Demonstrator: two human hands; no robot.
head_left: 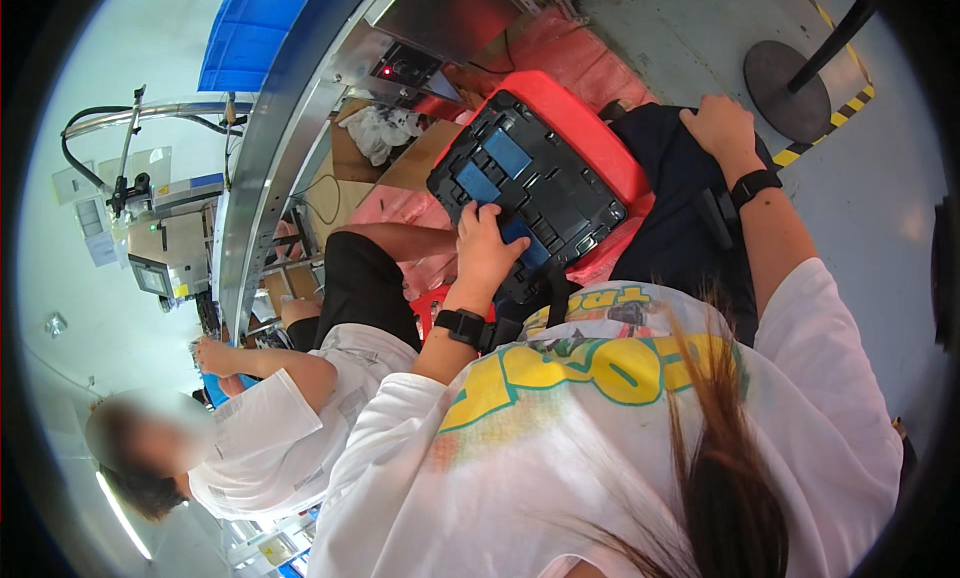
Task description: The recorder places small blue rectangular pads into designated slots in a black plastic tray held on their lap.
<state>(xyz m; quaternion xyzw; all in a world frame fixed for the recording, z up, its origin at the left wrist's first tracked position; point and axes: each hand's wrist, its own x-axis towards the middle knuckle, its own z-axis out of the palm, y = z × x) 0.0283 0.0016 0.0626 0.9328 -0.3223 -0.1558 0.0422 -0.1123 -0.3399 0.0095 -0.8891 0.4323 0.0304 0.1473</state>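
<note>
A black moulded plastic tray-like part (pixel 575 208) lies tilted in front of me, with recesses and ribs on its face. Three blue rectangular pieces sit on it: an upper one (pixel 507 153), a middle one (pixel 478 181) and a lower one (pixel 527 240). My left hand (pixel 487 253) rests at the part's near left edge, fingers apart, thumb lying against the lower blue piece. On my dark-trousered knee lies my right hand (pixel 722 128), away from the part and holding nothing visible; its fingers look loosely stretched over the cloth.
Under the black part is a smooth red object (pixel 625 168). A metal machine frame (pixel 290 118) with a red-lit panel (pixel 405 66) stands beyond on the left. A co-worker (pixel 310 398) sits close at my left. A round-based post (pixel 787 91) and striped floor tape (pixel 850 108) are at far right.
</note>
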